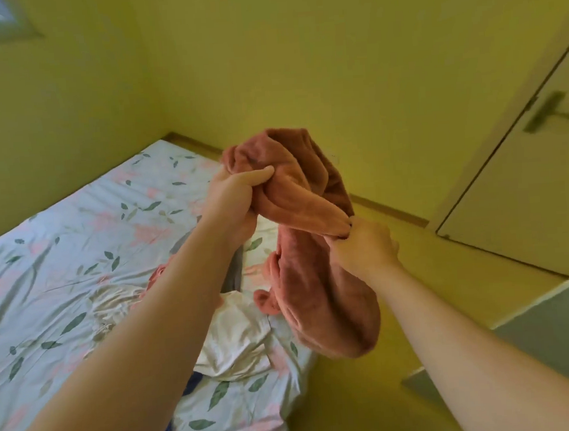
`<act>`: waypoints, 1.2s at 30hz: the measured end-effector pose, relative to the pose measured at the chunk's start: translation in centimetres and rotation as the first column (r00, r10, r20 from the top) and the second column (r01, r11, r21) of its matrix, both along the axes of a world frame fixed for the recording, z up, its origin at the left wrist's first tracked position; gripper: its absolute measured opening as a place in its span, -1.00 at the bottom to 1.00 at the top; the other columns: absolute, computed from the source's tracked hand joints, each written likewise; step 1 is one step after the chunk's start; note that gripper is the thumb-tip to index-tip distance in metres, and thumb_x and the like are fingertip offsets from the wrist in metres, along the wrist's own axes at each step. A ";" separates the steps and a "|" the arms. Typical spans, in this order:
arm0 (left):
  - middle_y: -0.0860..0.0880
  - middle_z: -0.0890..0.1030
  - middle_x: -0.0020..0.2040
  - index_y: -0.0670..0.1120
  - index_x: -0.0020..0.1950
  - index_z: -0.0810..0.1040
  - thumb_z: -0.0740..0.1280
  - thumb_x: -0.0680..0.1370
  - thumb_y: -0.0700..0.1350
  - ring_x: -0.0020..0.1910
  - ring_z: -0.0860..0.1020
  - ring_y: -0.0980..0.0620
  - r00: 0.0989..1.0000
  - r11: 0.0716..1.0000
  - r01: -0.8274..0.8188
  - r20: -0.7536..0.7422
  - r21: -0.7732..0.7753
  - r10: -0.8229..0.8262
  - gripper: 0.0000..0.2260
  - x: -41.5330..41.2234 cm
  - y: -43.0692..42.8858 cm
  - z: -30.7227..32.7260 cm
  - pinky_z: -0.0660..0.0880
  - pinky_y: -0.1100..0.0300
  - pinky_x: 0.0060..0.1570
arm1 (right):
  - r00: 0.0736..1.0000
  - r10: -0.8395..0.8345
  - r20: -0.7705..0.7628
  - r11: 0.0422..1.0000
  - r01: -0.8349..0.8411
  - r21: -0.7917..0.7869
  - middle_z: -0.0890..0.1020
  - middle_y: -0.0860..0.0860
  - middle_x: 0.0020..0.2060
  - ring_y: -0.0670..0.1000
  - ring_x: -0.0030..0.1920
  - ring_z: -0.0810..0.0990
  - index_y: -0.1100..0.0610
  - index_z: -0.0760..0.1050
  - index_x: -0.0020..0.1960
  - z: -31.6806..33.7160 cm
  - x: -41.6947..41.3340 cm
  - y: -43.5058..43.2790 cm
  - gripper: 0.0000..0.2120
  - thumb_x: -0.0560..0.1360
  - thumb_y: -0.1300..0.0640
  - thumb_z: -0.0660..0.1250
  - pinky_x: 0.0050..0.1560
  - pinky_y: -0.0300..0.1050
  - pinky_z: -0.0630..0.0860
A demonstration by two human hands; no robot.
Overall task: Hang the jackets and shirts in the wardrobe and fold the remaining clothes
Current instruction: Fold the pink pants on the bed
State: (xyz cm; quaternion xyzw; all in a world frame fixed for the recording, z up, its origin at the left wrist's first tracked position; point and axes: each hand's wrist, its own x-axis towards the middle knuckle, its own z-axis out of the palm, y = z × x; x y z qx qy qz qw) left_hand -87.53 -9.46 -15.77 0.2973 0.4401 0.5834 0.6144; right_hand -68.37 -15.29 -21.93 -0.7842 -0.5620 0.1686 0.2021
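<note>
1. Head view: the left hand (238,191) is raised over the bed (63,262), its fingers curled round a bunched upper part of a rust-pink fleecy garment (313,280), thumb lying across the cloth
2. The right hand (361,244), lower and to the right, pinches a stretched fold of the same garment between its curled fingers
3. The garment hangs in the air between the two hands; its loose bulk droops below the right hand, over the bed's edge
4. On the bed's floral sheet, under the left forearm, lie a crumpled white garment (240,338), a grey piece (233,271) beside it, a pink piece (157,276) and a dark blue one (190,384) nearer the camera
5. At the right stands a pale door (509,201) with a lever handle (550,110), set in the yellow wall (333,62)
</note>
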 end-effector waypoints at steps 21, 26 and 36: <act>0.08 0.29 0.44 0.01 0.42 0.33 0.40 0.29 0.51 0.46 0.34 0.06 0.615 0.693 0.412 -0.742 0.591 0.267 -0.13 6.9 -7.9 -5.1 0.38 0.14 0.35 | 0.062 0.089 -0.994 0.931 0.349 0.105 0.71 0.22 0.08 0.22 0.07 0.71 0.22 0.59 0.27 15.5 4.2 -1.9 -0.64 0.65 0.01 0.22 0.07 0.22 0.63; 0.21 0.39 0.21 0.13 0.35 0.27 0.51 0.36 -0.05 0.15 0.44 0.25 0.599 0.788 0.431 -0.792 0.440 0.115 -0.36 8.1 -6.0 -6.9 0.34 0.52 0.01 | 0.018 0.181 -0.983 0.929 0.326 0.177 0.62 0.28 0.23 0.24 0.25 0.62 0.32 0.49 0.37 15.8 3.5 -2.1 -0.60 0.69 0.07 0.17 0.34 0.18 0.50; 0.06 0.71 -0.28 0.03 -0.26 0.69 0.46 0.44 -0.04 -0.30 0.64 0.18 0.893 0.904 0.336 -0.395 0.266 -0.216 -0.91 9.0 -0.2 2.4 0.55 0.29 -0.31 | 0.484 -0.092 -0.870 0.952 0.298 0.065 0.59 0.01 0.28 0.15 0.03 0.72 -0.21 -0.26 0.61 13.9 4.9 -2.5 0.15 0.37 -0.29 0.52 -0.18 0.10 0.67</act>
